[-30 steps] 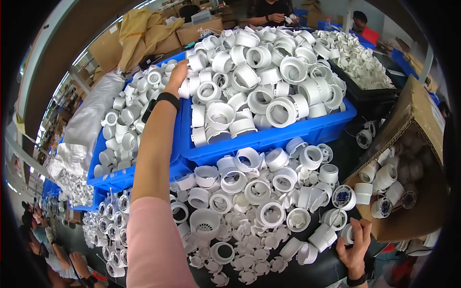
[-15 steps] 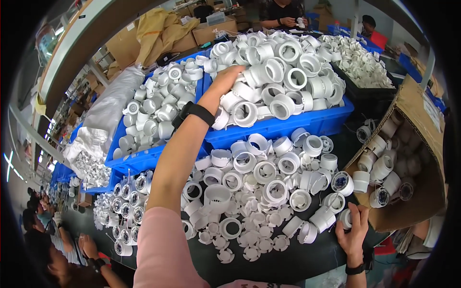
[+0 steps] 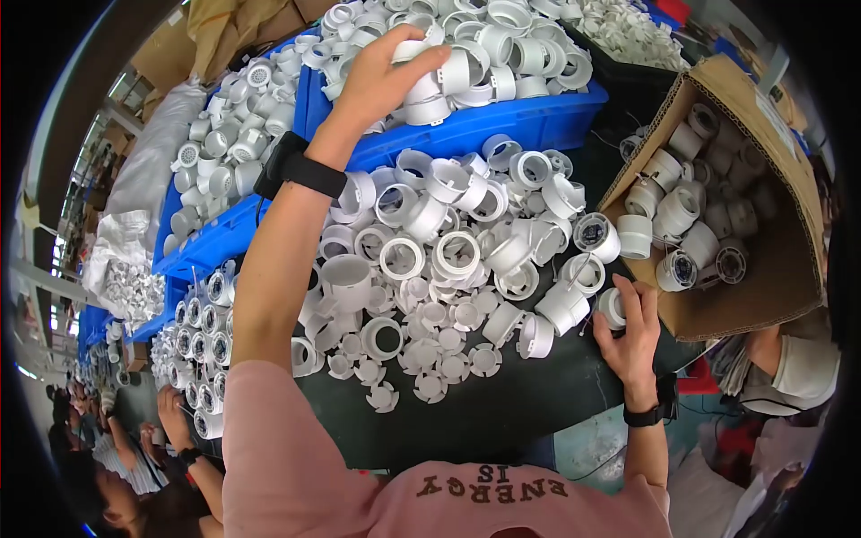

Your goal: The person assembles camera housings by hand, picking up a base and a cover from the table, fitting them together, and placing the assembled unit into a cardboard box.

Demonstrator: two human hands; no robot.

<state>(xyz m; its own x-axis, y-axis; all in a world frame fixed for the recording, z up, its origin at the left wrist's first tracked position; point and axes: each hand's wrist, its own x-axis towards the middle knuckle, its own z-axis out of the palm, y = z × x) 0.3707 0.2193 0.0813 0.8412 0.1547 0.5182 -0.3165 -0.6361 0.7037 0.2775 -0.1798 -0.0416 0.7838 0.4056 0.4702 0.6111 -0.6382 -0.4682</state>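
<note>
My left hand (image 3: 381,81) reaches over the front edge of the blue bin (image 3: 502,127) heaped with white plastic rings. Its thumb and fingers are around a white plastic ring (image 3: 413,51) on the near left side of the heap. Other rings partly hide the fingertips. On the table at the right, my right hand (image 3: 633,334) has its fingers and thumb on a short white cylindrical part (image 3: 612,308), beside the cardboard box. Between my arms lies a pile of white rings (image 3: 457,255), with flat notched white discs (image 3: 431,386) in front.
A tipped cardboard box (image 3: 762,309) at the right holds white housings with dark round inserts. A second blue bin (image 3: 211,235) of white cups stands left. Assembled round units (image 3: 199,345) stand beyond my left forearm. Another person's hand (image 3: 172,414) is at lower left.
The view has tilted down, so things sit higher in it. My left hand has come nearer the bin's front edge, now with a ring between thumb and fingers. My right hand stays on its part.
</note>
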